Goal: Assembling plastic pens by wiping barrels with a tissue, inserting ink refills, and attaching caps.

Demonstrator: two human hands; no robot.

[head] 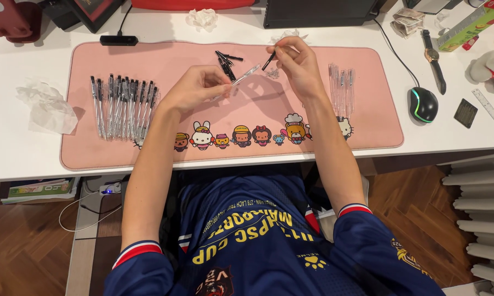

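Note:
My left hand (195,87) grips a clear plastic pen barrel (246,74) that points up and to the right. My right hand (293,61) pinches a small black pen part (269,60) just above the barrel's open end. Both hands hover over a pink desk mat (367,131) with cartoon figures along its near edge. A small heap of black pen parts (226,61) lies on the mat between the hands. On the mat's left a row of finished pens (124,104) lies side by side. Several empty clear barrels (341,83) lie at the right.
A black mouse (423,104) and a wristwatch (433,57) lie right of the mat. A crumpled tissue (47,107) rests on the white desk (17,159) at the left. A ruler (490,109) and small dark card (465,113) sit at far right.

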